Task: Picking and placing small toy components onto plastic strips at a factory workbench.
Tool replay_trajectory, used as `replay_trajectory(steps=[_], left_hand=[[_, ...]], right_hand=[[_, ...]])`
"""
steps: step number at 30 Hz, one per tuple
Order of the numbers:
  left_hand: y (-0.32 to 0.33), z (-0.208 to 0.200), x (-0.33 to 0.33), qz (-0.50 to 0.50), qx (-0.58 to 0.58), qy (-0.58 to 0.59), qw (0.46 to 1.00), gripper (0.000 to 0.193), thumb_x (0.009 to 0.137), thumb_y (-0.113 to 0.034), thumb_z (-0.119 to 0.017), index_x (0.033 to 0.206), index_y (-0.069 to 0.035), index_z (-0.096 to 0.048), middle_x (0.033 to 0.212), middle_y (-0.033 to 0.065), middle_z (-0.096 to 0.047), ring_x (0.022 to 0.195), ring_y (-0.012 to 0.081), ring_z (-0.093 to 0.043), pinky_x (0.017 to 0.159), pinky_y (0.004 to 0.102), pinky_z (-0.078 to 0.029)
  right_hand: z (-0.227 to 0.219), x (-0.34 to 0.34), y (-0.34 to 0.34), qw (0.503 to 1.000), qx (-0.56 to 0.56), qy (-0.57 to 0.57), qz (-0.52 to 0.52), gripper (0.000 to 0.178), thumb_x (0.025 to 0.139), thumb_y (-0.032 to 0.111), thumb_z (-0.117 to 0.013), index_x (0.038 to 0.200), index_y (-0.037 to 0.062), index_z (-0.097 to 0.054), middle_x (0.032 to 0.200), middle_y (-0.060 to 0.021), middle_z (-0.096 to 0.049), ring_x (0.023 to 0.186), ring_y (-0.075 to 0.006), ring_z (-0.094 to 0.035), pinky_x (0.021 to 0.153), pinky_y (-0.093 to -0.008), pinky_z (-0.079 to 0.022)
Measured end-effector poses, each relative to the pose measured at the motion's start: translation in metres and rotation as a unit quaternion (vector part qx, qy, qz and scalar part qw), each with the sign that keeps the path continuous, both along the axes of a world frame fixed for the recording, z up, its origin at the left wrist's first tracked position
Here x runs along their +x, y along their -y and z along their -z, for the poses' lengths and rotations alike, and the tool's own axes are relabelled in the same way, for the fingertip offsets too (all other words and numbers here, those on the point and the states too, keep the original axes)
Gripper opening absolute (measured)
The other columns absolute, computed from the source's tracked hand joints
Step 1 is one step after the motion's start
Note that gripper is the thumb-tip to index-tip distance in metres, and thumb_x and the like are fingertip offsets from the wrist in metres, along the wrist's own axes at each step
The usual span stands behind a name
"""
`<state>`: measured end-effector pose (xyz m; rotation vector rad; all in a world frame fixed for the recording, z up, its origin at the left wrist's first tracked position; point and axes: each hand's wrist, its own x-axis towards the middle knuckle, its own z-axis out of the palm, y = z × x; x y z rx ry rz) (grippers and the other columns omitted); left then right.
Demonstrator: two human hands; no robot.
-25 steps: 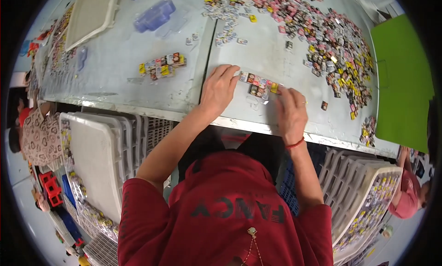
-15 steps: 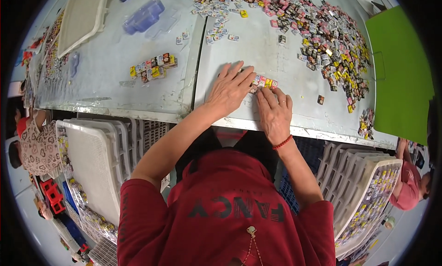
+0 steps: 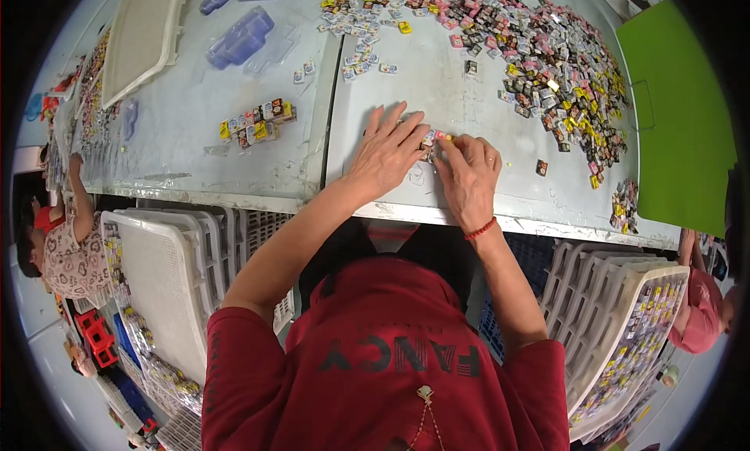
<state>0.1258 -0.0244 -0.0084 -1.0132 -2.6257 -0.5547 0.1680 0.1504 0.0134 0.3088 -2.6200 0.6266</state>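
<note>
My left hand (image 3: pixel 387 153) lies nearly flat on the table with its fingers stretched out, covering part of a group of small printed boxes. Between my two hands shows the uncovered end of this group, small pink, white and dark boxes (image 3: pixel 432 141) set side by side. At that end my right hand (image 3: pixel 470 176) has its fingers bent and drawn together around a small yellow box (image 3: pixel 447 138), mostly hidden by the fingertips. Left of the table's seam sits another neat block of little boxes (image 3: pixel 258 123) in yellow, dark and white.
A large heap of loose little boxes (image 3: pixel 539 57) spreads over the far right. One dark box (image 3: pixel 541 167) lies apart. Clear blue plastic trays (image 3: pixel 241 37) and a white tray (image 3: pixel 144 41) are at the far left. Stacked crates (image 3: pixel 617 326) stand below the table's edge; co-workers are at both sides.
My right hand's fingers have lifted and bent more at the end of the row. My left hand stays in nearly the same place. The view has shifted slightly.
</note>
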Motion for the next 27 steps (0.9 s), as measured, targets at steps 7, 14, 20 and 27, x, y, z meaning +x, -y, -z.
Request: replay_trajectory(steps=[7,14,20,27], left_hand=[[0.000,0.001,0.000,-0.005,-0.017,-0.006,1.000,0.042,0.085,-0.020,-0.062,0.123,-0.005,-0.053,0.134,0.0079,-0.045,0.129,0.0329,-0.034,0.102,0.0548,-0.025],[-0.001,0.001,0.002,-0.015,0.000,0.004,1.000,0.041,0.084,-0.018,-0.065,0.122,-0.007,-0.056,0.133,0.0072,-0.047,0.131,0.0337,-0.034,0.106,0.0563,-0.024],[0.000,0.002,0.003,-0.016,0.004,0.003,1.000,0.041,0.083,-0.017,-0.065,0.123,-0.007,-0.056,0.134,0.0073,-0.047,0.132,0.0343,-0.034,0.107,0.0562,-0.024],[-0.001,0.004,0.003,-0.014,0.003,0.000,1.000,0.042,0.085,-0.018,-0.064,0.125,-0.008,-0.055,0.134,0.0069,-0.047,0.132,0.0346,-0.034,0.107,0.0567,-0.024]], right_hand=[[0.003,-0.011,0.001,0.999,-0.028,0.009,-0.018,0.020,0.073,0.010,-0.072,0.092,0.0095,-0.065,0.100,-0.0040,-0.058,0.103,-0.0271,-0.051,0.088,-0.0418,-0.034],[-0.005,-0.013,0.002,0.998,0.032,-0.039,-0.029,0.013,0.074,0.010,-0.069,0.086,0.0085,-0.063,0.095,-0.0033,-0.060,0.102,-0.0244,-0.052,0.087,-0.0422,-0.033],[-0.007,0.003,0.013,0.999,0.028,-0.014,-0.030,0.017,0.074,0.009,-0.071,0.089,0.0081,-0.063,0.092,-0.0031,-0.065,0.099,-0.0236,-0.056,0.089,-0.0415,-0.034],[0.001,0.001,0.008,0.999,0.007,-0.032,-0.016,0.016,0.075,0.009,-0.071,0.089,0.0084,-0.064,0.090,-0.0032,-0.065,0.097,-0.0237,-0.058,0.090,-0.0410,-0.034]])
